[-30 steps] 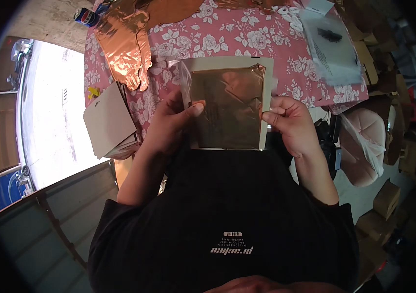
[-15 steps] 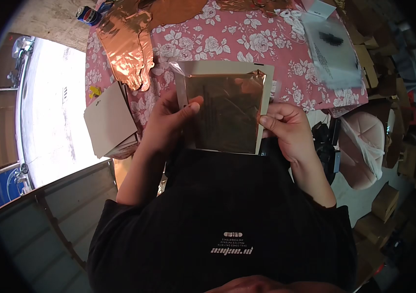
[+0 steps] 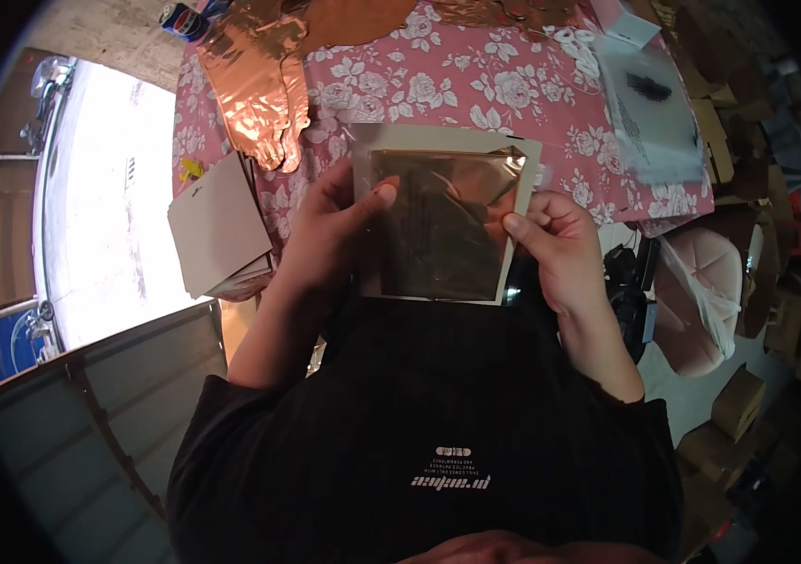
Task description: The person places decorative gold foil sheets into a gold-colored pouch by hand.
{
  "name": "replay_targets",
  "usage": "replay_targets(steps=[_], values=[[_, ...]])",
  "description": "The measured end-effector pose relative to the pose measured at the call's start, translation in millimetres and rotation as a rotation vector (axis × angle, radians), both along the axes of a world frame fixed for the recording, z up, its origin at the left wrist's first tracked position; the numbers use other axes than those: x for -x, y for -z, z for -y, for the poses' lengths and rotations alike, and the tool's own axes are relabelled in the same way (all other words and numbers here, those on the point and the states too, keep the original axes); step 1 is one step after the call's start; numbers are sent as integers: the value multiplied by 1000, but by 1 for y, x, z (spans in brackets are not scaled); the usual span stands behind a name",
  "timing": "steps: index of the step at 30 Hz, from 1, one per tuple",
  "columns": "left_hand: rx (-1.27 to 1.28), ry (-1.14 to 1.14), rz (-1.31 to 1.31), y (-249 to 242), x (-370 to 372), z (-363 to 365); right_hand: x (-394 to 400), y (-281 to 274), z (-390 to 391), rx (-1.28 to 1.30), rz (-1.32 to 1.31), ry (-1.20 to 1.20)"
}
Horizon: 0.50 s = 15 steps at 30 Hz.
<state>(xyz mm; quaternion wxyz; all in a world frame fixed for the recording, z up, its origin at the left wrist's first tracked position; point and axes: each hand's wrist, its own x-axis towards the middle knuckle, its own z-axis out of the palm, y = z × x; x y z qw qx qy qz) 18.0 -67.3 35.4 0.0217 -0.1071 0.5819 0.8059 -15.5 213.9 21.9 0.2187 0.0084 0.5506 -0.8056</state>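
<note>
In front of my chest, both hands hold up a flat clear bag [image 3: 445, 226] with a shiny copper-coloured sheet and a pale card inside. My left hand [image 3: 336, 214] grips the left side, its thumb lying across the front and its other fingers behind. At the right edge, my right hand [image 3: 560, 233] pinches the bag between thumb and curled fingers. Light glints off the creased film near the upper right corner. Faint print shows on the sheet but is too dim to read.
A pink floral cloth [image 3: 391, 80] covers the table. Copper-coloured foil sheets [image 3: 255, 89] lie at its far left near a blue can [image 3: 181, 21]. Pale cards [image 3: 220, 226] are stacked at the left edge. Clear bags [image 3: 649, 113] lie right, beyond a padded stool [image 3: 701, 291] and cardboard boxes [image 3: 738, 395].
The whole view has shifted slightly. The bag tilts a little differently, with brighter glints and creases at its upper right. Both hands keep their hold.
</note>
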Motion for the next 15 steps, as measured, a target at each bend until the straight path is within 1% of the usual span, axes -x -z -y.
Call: replay_targets(steps=[1, 2, 3, 4, 5, 6, 8, 9, 10, 11, 12, 14, 15], values=[[-67, 58, 42, 2, -1, 3, 2, 4, -3, 6, -86, -26], [-133, 115, 83, 3, -1, 6, 5, 4, -8, 10, -89, -39], [-130, 102, 79, 4, -1, 9, 7, 4, -14, -34, -74, -87], [-108, 137, 78, 4, -1, 10, 8, 3, -18, -79, -60, -134], [-86, 173, 77, 4, 0, 9, 6, 0, -19, -80, 7, -104], [-86, 163, 72, 0, 1, 6, 6, 2, -19, -79, 2, -114], [-293, 108, -4, -11, 4, -2, 5, 9, -19, -17, -25, -26], [-293, 101, -7, -11, 5, -1, 6, 6, -16, -11, -32, -9], [-332, 64, 32, -8, 7, 1, 6, 5, -15, -10, -32, -16], [-370, 28, 70, -4, 10, 4, 6, 4, -14, -37, -9, 27], [-370, 23, 67, 7, 10, 10, 6, 3, -14, -63, 13, 72], [-128, 75, 92, 33, 7, 23, 6, 8, -18, -31, -9, 55], [-128, 72, 93, 34, 6, 23, 6, 9, -19, 2, -30, 42]])
